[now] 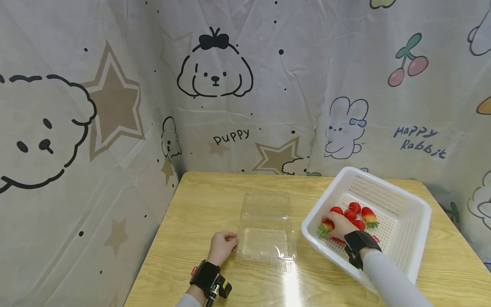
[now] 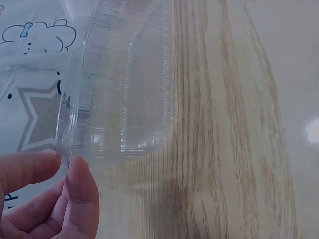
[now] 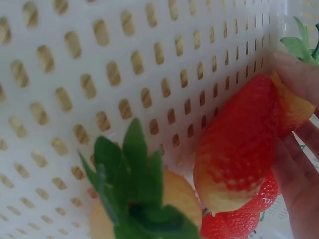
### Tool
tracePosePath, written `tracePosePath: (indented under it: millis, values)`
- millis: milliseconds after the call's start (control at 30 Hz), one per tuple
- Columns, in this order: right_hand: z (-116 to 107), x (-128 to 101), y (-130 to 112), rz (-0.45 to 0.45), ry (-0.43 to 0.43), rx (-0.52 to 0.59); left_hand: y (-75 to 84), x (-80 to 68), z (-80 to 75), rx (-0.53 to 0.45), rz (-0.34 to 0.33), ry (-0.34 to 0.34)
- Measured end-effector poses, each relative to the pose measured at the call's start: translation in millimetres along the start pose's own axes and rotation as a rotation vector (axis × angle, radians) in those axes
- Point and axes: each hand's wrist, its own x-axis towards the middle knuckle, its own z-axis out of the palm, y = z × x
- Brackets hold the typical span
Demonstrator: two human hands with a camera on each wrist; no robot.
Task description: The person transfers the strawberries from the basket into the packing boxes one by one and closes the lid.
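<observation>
Strawberries (image 1: 354,215): red, green-leaved, yellowish near the calyx, piled in white slotted basket (image 1: 402,204).
One is gripped by right hand (image 1: 339,226); clear clamshell box (image 1: 266,230) rim is pinched by left hand (image 1: 222,247) on tabletop (image 1: 199,204).

Head view high over table (image 1: 215,200), wrist views close, sharing clear box (image 1: 266,230) and basket (image 1: 383,204)

Clear see-through plastic box (image 1: 266,232) at my left hand (image 1: 222,247), no tint. Table (image 1: 199,204) light yellow wood grain, pale streaks. Basket (image 1: 406,204) white, rows of small slots across its floor and walls. Strawberries (image 1: 354,213) red with green leaf tops; the strawberry (image 3: 239,149) in my right hand (image 1: 339,226) red fading to yellow-orange at the end. Wrist straps black, sleeve light grey. Backdrop cloth (image 1: 115,128) grey-white, black-outline puppies, tan stars, pink cherries, blue lettering.
</observation>
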Motion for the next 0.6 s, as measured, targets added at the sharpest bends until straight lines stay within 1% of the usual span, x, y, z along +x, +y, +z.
tracePosePath:
  millis: [100,200,233,333,433,467,600]
  values:
    - [1.5,-0.1,1.8,-0.025,0.018,0.003,0.9,0.0,-0.8,-0.015,-0.011,-0.005]
    - [0.6,-1.4,3.1,-0.081,0.043,0.020,1.6,-0.1,-1.0,-0.024,-0.013,-0.008]
    - [-0.2,-2.2,2.8,-0.121,0.064,0.019,2.1,-0.2,-1.1,-0.027,-0.016,-0.008]
    - [-2.1,-3.5,1.6,-0.163,0.087,0.020,2.0,-0.1,-1.0,-0.028,-0.018,-0.007]
    - [-1.4,-3.3,0.4,-0.142,0.094,0.011,1.7,0.0,-0.9,-0.024,-0.026,-0.006]
    - [-1.0,-2.8,0.4,-0.109,0.080,0.010,1.7,0.0,-0.8,-0.022,-0.026,-0.005]
    - [-1.6,-2.8,0.1,-0.045,0.050,-0.012,2.1,-0.3,-0.8,-0.018,-0.019,-0.006]
